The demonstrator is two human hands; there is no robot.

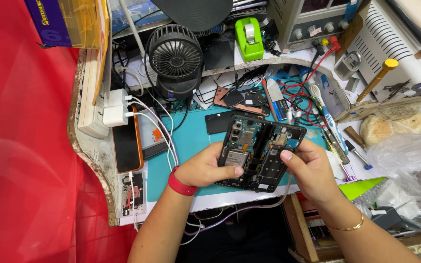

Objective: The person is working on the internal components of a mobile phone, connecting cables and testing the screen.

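teal mat (191, 141) free; fan (175, 51), tools (334, 134) crowd edges.

Single head-worn view, looking steeply down from above, close over left hand (205, 168) and right hand (310, 168), opened phone (259, 151) between the fingers (285, 156) near frame centre, cluttered workbench (191, 139) beyond the fingertips, facing away from the wearer

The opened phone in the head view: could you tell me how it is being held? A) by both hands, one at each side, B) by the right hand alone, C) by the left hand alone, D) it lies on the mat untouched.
A: the left hand grips the left edge of the opened phone and the right hand grips its right edge, thumbs resting on the exposed internals.
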